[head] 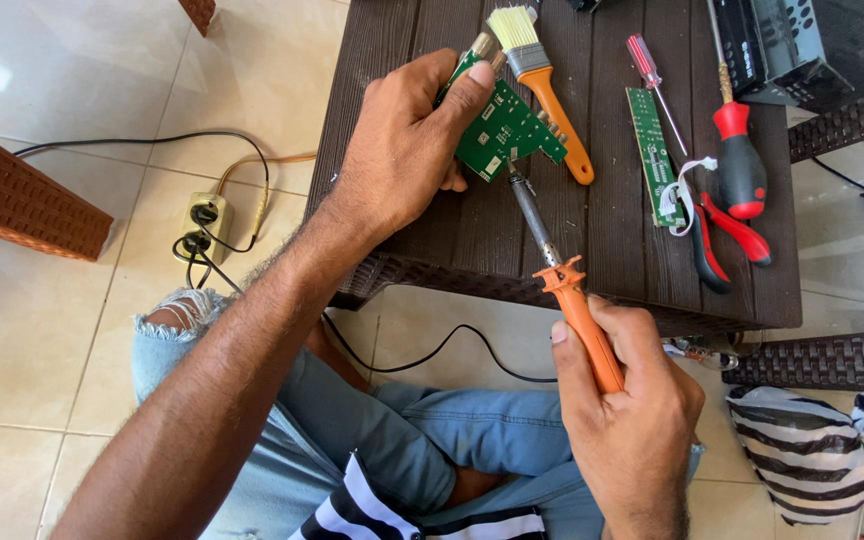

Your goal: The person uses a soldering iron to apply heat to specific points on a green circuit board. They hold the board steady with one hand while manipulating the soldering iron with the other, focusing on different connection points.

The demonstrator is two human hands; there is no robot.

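My left hand (407,150) grips a small green circuit board (505,130) and holds it tilted above the dark brown table (472,235). My right hand (627,405) is closed around the orange handle of a soldering iron (564,275). The iron's metal tip touches the lower edge of the board. Its black cord trails down off the table toward my lap.
On the table lie an orange-handled paintbrush (542,75), a narrow green circuit strip (650,150), a thin red screwdriver (652,80), a thick red-and-black screwdriver (740,165) and red-handled pliers (727,240). A power strip (202,225) with cables sits on the tiled floor at left.
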